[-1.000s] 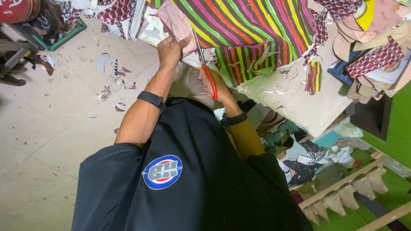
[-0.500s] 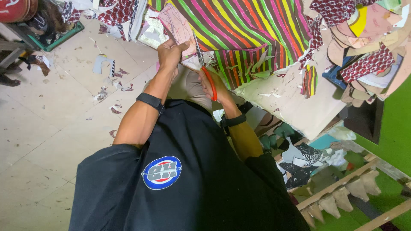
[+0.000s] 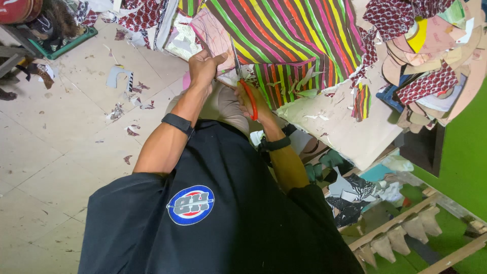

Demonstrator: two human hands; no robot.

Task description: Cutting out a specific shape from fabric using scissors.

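Observation:
My left hand (image 3: 203,65) grips the edge of a thin pink sheet (image 3: 212,28) that lies against a large fabric piece with bright stripes (image 3: 294,35). My right hand (image 3: 256,104) holds orange-handled scissors (image 3: 248,94), whose blades point up along the pink sheet's right edge, just beside my left thumb. Both wrists wear black bands. My black shirt with a round badge fills the lower part of the view.
Fabric and paper scraps (image 3: 129,101) litter the tiled floor on the left. A pale board (image 3: 345,127) on the right carries a pile of cut sole shapes (image 3: 431,61). A wooden rack with foot-shaped forms (image 3: 406,228) stands at lower right by a green wall (image 3: 456,167).
Both hands stay on the pink sheet and the scissors; they sit slightly lower and more to the right in the view than before.

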